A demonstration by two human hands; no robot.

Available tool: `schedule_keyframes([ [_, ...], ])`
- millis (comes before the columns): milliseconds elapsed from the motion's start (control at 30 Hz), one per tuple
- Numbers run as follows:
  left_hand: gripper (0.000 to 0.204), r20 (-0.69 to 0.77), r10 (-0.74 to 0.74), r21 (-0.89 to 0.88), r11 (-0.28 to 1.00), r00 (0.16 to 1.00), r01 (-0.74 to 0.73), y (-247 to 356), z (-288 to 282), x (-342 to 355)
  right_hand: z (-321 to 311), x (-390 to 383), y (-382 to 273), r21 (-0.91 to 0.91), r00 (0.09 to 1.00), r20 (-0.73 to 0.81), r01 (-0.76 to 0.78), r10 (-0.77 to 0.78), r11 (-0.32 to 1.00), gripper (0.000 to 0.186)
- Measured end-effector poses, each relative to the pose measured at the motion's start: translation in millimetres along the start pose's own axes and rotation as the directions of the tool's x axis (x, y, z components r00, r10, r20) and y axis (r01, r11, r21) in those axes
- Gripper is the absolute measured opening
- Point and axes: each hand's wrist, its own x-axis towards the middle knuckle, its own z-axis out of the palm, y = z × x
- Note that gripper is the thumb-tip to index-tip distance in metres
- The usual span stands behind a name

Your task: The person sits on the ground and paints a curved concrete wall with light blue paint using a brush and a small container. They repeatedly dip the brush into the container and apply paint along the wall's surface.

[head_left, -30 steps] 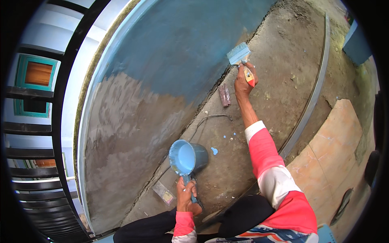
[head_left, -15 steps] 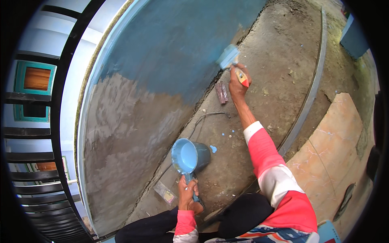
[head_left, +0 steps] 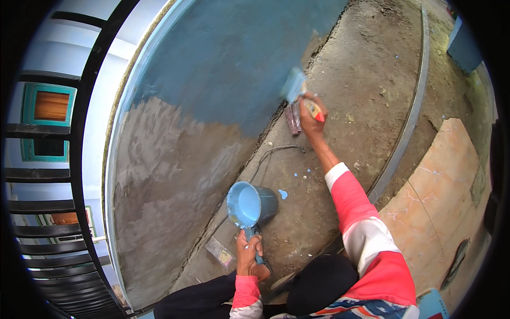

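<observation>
My right hand (head_left: 313, 112) grips a wide paintbrush (head_left: 296, 86) by its wooden, red-tipped handle. The blue-coated bristles meet the low part of the wall (head_left: 228, 69), just above the crack where it joins the ground, and are smeared by motion. The upper wall is wet blue; its nearer part is bare grey-brown plaster. Low in front of me, my left hand (head_left: 247, 254) is wrapped round the handle of a blue dipper (head_left: 268, 206) partly filled with light blue paint (head_left: 248, 203). The dipper tilts with its mouth toward the wall.
Two brown rolls (head_left: 292, 119) lie by the wall's foot. A dark cable (head_left: 271, 153), paint drips (head_left: 283, 194) and a clear plastic packet (head_left: 220, 252) are on the dirt. A metal bar (head_left: 406, 130) and tan slabs (head_left: 433, 191) lie to the right; black railings (head_left: 79, 133) stand left.
The brush has swept slightly down and left along the wall's base, my right hand following. My left hand and the dipper keep about the same place.
</observation>
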Motion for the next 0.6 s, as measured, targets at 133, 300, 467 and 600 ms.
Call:
schedule_keyframes([
  [133, 0.026, 0.018, 0.008, 0.001, 1.000, 1.000, -0.008, -4.1, -1.4, 1.7, 7.0, -14.6, 3.9, -0.088, 0.994, -0.036, 0.102, -0.106, 0.991, 0.013],
  [300, 0.026, 0.021, -0.010, 0.003, 1.000, 1.000, 0.010, -1.3, -2.9, 2.0, -13.5, -126.1, -25.3, 0.095, 0.850, 0.494, 0.156, -0.183, 0.983, 0.015],
  [467, 0.023, -0.044, 0.002, -0.012, 1.000, 0.999, -0.003, 1.2, 5.1, 3.3, -35.8, -72.9, -9.2, 0.144, 0.845, 0.414, -0.428, 0.338, 0.893, 0.026],
  [600, 0.021, -0.036, 0.025, -0.008, 1.000, 0.999, -0.025, 6.0, 14.0, 4.8, -38.0, 21.5, 25.2, 0.163, 0.945, 0.234, -0.269, 0.227, 0.949, 0.033],
])
